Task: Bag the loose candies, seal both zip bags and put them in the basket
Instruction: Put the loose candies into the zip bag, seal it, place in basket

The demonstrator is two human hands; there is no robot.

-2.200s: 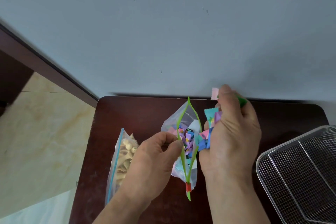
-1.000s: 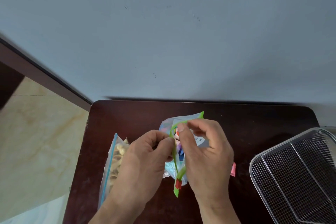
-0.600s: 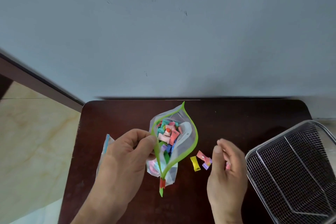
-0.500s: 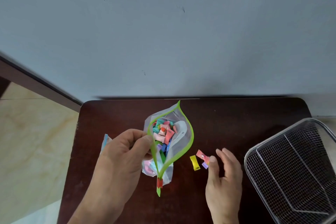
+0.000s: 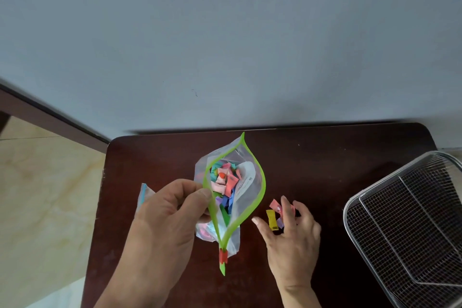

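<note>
Candies (image 5: 275,215), three or four loose pieces, lie on the table (image 5: 325,157) directly under the spread fingers (image 5: 285,205) of the right hand (image 5: 291,230), which is open and grips nothing yet; the yellow piece lies with its long axis running roughly away from the person. Left of them, just beside, the green-zip bag (image 5: 233,195) is held up by the left hand (image 5: 172,210), thumb and forefinger pinching its near rim so the mouth gapes toward the camera; its zip line runs near to far, slider (image 5: 223,256) at the near end. A second bag (image 5: 143,195) lies behind the left hand. Right of the candies, well apart, sits the basket (image 5: 410,227). The right hand is nearer the candies; they must travel leftward into the mouth.
</note>
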